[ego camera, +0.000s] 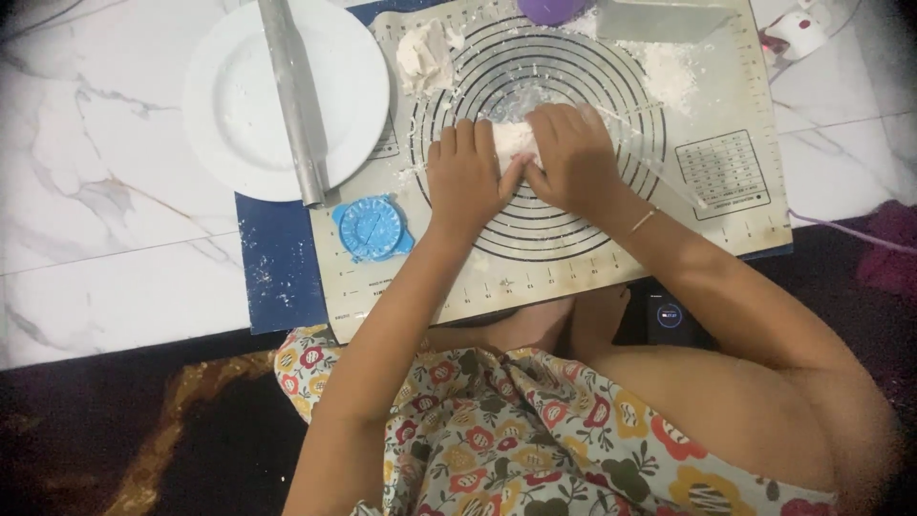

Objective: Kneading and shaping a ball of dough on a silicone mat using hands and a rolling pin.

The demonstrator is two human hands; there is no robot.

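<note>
Both hands work a dough piece (514,139) at the mat's (735,225) centre rings. The left hand (465,177) and right hand (573,158) press together on it, palms down. The dough looks pale, soft and floured. Judging by this, more even pressing seems needed. A second lump (423,57) lies at eleven o'clock, a blue mould (371,227) at eight.

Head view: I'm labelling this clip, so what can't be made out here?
- Dough piece: mostly covered by the left hand and right hand.
- Purple object: cut off by the top edge.
- Printed table on the baking mat: too small to tell.
- Rolling pin: upper end cut off by the top edge.
</note>
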